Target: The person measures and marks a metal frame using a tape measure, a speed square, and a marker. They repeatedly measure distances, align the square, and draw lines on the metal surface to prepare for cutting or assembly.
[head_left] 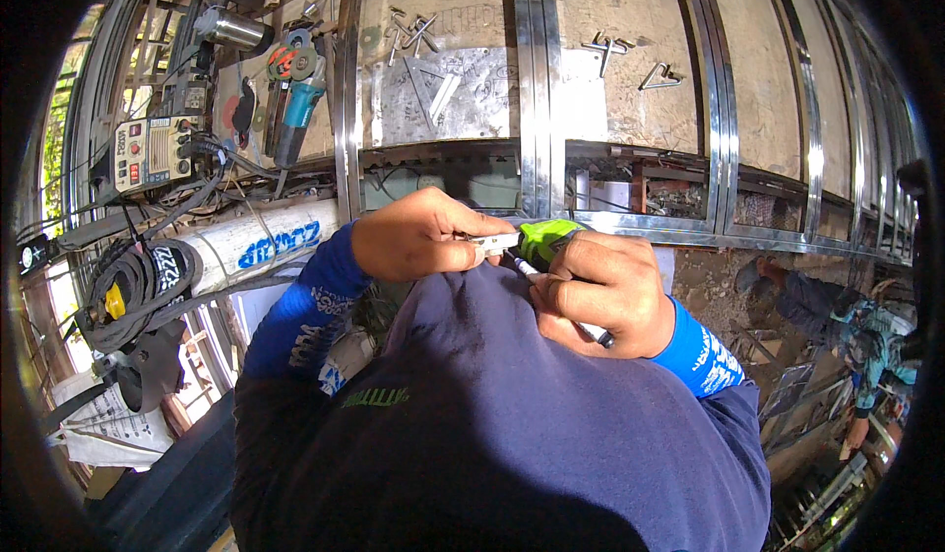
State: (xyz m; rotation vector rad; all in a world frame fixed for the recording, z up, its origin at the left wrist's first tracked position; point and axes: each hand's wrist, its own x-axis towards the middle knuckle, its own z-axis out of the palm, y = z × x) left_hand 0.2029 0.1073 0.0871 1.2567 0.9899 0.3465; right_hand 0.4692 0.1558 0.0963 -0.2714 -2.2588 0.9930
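My left hand (428,235) is closed, pinching a small pale, silvery piece (500,243) between thumb and fingertips in front of my chest. Its exact kind is too small to tell. My right hand (608,291) is wrapped round a white marker pen (527,269), whose dark end sticks out below the fingers. The pen's upper end reaches close to the pale piece. A lime-green and black object (544,241), perhaps a tape measure, shows between the two hands, against my right fingers. Part of it is hidden by that hand.
Shiny metal square tubes (539,89) form a frame over a workbench (630,109). Short metal pieces (418,32) and a marked metal sheet (472,99) lie there. At left are an angle grinder (301,109), a welding machine (156,153) and a white cylinder (261,242). Another person (866,340) works at far right.
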